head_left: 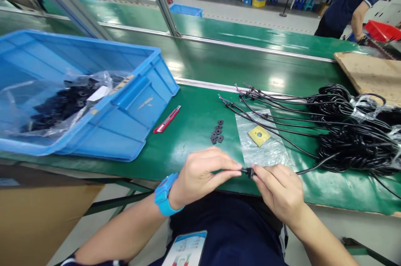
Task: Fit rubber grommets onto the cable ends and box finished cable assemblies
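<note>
At lower centre, left hand and right hand pinch a black cable end between fingertips, steadying it; spare washers lie just above.

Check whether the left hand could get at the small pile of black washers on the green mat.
Probably yes. The black washers lie on open green mat just beyond the left hand, nothing between. But both hands, the right hand too, now pinch a small black part on a cable end.
</note>
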### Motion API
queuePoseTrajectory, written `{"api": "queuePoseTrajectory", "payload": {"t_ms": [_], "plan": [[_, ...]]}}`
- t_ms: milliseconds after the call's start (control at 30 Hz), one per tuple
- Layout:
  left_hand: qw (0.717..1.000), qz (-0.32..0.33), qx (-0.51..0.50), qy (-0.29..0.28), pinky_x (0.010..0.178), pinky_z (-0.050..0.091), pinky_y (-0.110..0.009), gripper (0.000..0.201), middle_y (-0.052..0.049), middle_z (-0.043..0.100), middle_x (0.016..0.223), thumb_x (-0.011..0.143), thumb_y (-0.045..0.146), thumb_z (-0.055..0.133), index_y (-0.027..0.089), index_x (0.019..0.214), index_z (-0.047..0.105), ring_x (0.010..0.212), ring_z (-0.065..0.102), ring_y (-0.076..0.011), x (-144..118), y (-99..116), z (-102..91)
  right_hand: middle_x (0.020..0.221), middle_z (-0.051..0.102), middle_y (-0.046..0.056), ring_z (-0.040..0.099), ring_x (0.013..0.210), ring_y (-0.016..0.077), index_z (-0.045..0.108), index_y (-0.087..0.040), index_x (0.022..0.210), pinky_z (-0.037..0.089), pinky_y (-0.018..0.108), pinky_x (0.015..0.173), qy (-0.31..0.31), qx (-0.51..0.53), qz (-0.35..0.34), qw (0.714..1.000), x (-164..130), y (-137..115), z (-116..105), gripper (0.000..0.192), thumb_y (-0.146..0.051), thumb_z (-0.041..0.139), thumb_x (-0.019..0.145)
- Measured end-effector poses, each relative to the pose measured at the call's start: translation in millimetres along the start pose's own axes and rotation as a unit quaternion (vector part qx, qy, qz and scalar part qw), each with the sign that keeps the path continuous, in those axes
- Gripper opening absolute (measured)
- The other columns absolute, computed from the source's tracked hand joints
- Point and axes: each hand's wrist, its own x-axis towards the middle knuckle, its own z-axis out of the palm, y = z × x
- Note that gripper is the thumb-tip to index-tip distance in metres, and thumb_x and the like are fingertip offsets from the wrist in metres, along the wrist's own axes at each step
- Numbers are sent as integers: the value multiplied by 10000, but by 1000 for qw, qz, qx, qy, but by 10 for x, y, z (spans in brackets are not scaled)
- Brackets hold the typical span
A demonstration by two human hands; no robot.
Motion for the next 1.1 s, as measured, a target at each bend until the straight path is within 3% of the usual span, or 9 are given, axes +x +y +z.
{"api": "queuePoseTrajectory", "payload": {"t_ms": [100, 167, 300, 433, 533, 667, 767, 933, 1100], "plan": [[995, 6, 101, 27, 835, 536, -291, 68, -21, 812, 890, 893, 239, 747, 241, 937, 800, 843, 750, -181, 184, -312, -74, 1152, 725, 136, 674, 1104, 258, 638, -160, 1287, 528, 412, 969, 13, -65, 13, 998, -17, 69, 33, 367, -196, 691, 926], [986, -11, 161, 37, 848, 501, -329, 118, -36, 814, 911, 911, 328, 728, 239, 921, 804, 862, 741, -203, 391, -643, -105, 1232, 696, 143, 631, 1198, 289, 630, -167, 1305, 472, 465, 1049, 14, -102, 35, 994, -179, 155, 9, 405, -213, 715, 912], [967, -56, 248, -31, 894, 475, -376, 193, -54, 810, 967, 922, 386, 693, 231, 952, 805, 929, 723, -241, 865, -1317, -90, 1171, 709, 92, 648, 1082, 247, 673, -217, 1244, 457, 421, 991, 8, -165, 146, 975, -892, 450, -123, 301, -269, 669, 947], [957, -43, 284, -49, 984, 460, -484, 282, -125, 780, 1106, 938, 398, 634, 186, 1035, 793, 1089, 681, -332, 1200, -1588, 43, 1070, 715, 89, 639, 976, 241, 709, -201, 1164, 458, 385, 878, 71, -231, 282, 929, -1598, 701, -228, 278, -365, 563, 993], [965, 4, 258, -45, 1037, 448, -503, 470, -151, 726, 1244, 956, 526, 574, 162, 1214, 721, 1187, 635, -343, 1312, -1468, 262, 1039, 717, 67, 637, 948, 222, 735, -217, 1105, 467, 362, 857, 86, -242, 311, 915, -1778, 761, -224, 264, -308, 515, 990], [956, 82, 225, -170, 1089, 426, -487, 832, -176, 619, 1404, 849, 723, 616, 144, 1440, 529, 1302, 555, -347, 1365, -1073, 793, 1038, 714, 58, 628, 956, 215, 741, -221, 1083, 472, 357, 875, 88, -234, 317, 915, -1730, 742, -179, 265, -275, 504, 974], [935, 102, 237, -243, 1115, 390, -526, 1066, -229, 526, 1489, 742, 747, 712, 90, 1518, 391, 1373, 483, -392, 1421, -812, 1251, 1038, 707, 58, 612, 957, 214, 736, -224, 1089, 463, 356, 874, 83, -225, 320, 916, -1693, 706, -175, 259, -265, 510, 970], [928, 123, 257, -240, 1128, 367, -528, 1135, -265, 484, 1514, 687, 708, 775, 53, 1513, 354, 1392, 461, -403, 1539, -618, 1787, 1024, 702, 54, 600, 929, 203, 723, -241, 1093, 445, 348, 840, 69, -202, 317, 924, -1690, 683, -190, 251, -254, 510, 963], [926, 168, 251, -226, 1098, 388, -495, 1149, -247, 496, 1505, 719, 741, 719, 94, 1554, 268, 1365, 490, -386, 1581, -585, 2032, 1018, 705, 33, 594, 877, 191, 697, -262, 1103, 427, 347, 780, 65, -169, 308, 934, -1694, 676, -222, 246, -259, 531, 921]]}}
